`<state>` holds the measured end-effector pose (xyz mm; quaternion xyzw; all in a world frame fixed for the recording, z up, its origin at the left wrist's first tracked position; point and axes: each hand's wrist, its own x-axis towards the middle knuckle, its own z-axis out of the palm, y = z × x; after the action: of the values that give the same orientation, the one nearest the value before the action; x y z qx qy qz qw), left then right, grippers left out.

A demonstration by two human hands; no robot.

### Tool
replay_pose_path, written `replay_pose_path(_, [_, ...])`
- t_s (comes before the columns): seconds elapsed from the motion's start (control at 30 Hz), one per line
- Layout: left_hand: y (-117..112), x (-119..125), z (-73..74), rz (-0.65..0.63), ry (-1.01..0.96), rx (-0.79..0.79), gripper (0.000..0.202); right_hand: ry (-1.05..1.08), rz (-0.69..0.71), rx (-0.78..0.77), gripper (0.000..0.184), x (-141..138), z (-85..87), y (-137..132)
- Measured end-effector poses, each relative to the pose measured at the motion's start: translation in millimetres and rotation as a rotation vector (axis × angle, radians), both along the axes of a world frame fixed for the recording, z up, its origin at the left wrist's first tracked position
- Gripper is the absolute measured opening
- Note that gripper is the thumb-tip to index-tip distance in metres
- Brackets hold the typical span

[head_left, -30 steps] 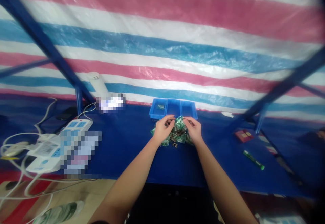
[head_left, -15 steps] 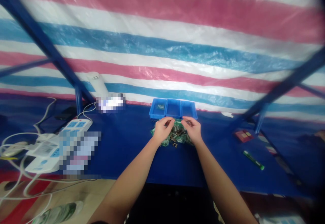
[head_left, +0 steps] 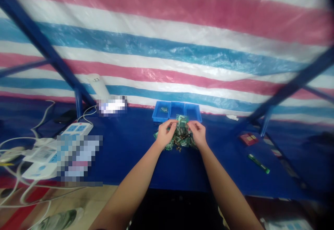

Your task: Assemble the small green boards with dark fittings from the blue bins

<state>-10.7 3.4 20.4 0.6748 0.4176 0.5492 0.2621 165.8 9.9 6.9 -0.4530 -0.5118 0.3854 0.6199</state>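
Between my two hands a small clear plastic bag with green markings (head_left: 182,118) is held up by its sides. My left hand (head_left: 166,132) pinches its left edge, thumb against fingers. At the opposite edge, my right hand (head_left: 197,132) pinches in the same way. Below them lies a heap of similar green-and-clear pieces (head_left: 171,144), with small brass-coloured parts (head_left: 179,143) in its middle; their exact kind is too small to make out. Just behind the hands stand three joined blue bins (head_left: 177,110). The left bin contains a small greenish piece (head_left: 164,109).
On the blue table (head_left: 125,153), a white power strip (head_left: 74,132) with tangled cables lies left, beside a blurred-out flat item. A white cylinder (head_left: 99,86) leans at the back left. To the right are a red box (head_left: 249,139) and a green tube (head_left: 259,164). Blue frame bars (head_left: 294,84) flank the table.
The bag between my fingers has risen and now stands upright in front of the bins. My hands stay almost in place; the whole view has shifted slightly.
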Motion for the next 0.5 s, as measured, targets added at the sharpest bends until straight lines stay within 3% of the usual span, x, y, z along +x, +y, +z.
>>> replay_pose_path(0.33, [5.1, 4.4, -8.6, 0.11, -0.04, 0.013, 0.018, 0.033, 0.019, 0.054, 0.028, -1.4, -6.9, 5.5])
replay_pose_path(0.5, [3.5, 5.6, -9.4, 0.1, -0.102, -0.039, 0.032, 0.011, 0.007, 0.002, 0.031, 0.0, -12.2, 6.5])
